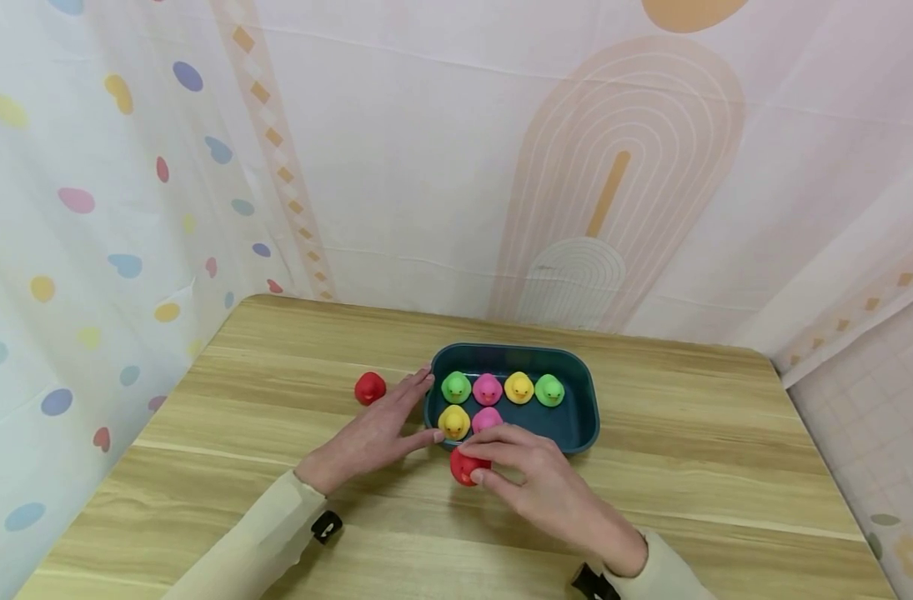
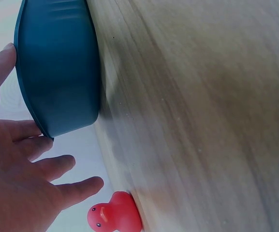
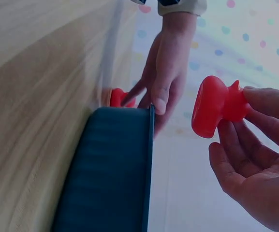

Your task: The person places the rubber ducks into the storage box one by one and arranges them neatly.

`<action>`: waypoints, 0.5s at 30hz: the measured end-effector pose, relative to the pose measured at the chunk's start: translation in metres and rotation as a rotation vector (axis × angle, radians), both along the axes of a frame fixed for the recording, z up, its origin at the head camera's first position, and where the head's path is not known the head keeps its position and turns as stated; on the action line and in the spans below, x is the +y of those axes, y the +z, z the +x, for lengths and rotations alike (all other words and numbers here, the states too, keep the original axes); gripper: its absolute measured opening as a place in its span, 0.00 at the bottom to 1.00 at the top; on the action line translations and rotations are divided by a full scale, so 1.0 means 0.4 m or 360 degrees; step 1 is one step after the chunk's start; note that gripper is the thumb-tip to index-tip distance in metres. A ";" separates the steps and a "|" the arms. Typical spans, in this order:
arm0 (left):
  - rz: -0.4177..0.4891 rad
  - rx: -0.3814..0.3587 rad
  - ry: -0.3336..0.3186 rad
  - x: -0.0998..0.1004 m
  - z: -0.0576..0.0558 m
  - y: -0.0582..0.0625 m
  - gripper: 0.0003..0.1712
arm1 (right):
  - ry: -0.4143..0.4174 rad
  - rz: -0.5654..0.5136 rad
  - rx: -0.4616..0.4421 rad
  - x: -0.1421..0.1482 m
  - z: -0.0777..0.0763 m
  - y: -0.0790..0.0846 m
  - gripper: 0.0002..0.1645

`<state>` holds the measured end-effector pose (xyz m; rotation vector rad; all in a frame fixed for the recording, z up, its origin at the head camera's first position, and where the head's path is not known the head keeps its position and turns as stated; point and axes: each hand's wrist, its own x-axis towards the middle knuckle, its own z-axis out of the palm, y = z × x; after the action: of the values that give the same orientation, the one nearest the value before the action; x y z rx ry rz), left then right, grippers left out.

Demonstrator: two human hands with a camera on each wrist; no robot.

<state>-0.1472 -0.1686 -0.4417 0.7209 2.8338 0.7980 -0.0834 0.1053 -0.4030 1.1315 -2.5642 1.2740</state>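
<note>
My right hand [image 1: 534,475] pinches a red rubber duck [image 3: 218,106] by its head, between thumb and fingers. In the right wrist view the duck is held up off the table, near the container's front rim. A dark teal plastic container [image 1: 576,425] holds several rubber ducks in two rows: a back row with a green duck [image 1: 456,388], pink duck [image 1: 488,389], yellow duck [image 1: 519,387] and second green duck [image 1: 549,390], and a front row with another yellow duck [image 1: 453,422] and a partly hidden pink duck [image 1: 486,418]. My left hand [image 1: 377,433] rests its spread fingertips on the container's left rim.
Another red duck [image 1: 369,388] stands on the wooden table [image 1: 696,433], left of the container and beyond my left hand. A patterned curtain [image 1: 411,167] hangs behind the table's back edge and down its left side.
</note>
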 end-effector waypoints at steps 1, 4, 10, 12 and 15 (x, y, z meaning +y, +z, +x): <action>0.0001 -0.0002 -0.0001 0.000 0.000 0.000 0.53 | -0.0011 -0.0007 0.0004 0.002 -0.002 0.002 0.17; 0.0004 -0.0009 -0.0001 0.000 -0.002 0.001 0.53 | -0.0034 -0.0031 0.0038 0.008 -0.007 0.007 0.17; 0.0003 -0.0003 -0.0008 0.000 -0.002 0.002 0.53 | -0.0086 -0.0082 0.0093 0.021 -0.016 0.014 0.19; 0.0004 -0.0002 -0.0011 -0.001 -0.002 0.002 0.53 | -0.0114 -0.0083 0.0091 0.026 -0.019 0.017 0.19; 0.0008 -0.0007 -0.0012 -0.002 -0.001 0.001 0.53 | -0.0153 -0.0070 0.0068 0.033 -0.024 0.020 0.18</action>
<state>-0.1477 -0.1692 -0.4413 0.7296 2.8244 0.8052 -0.0931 0.1186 -0.3949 1.0029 -2.5138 1.2641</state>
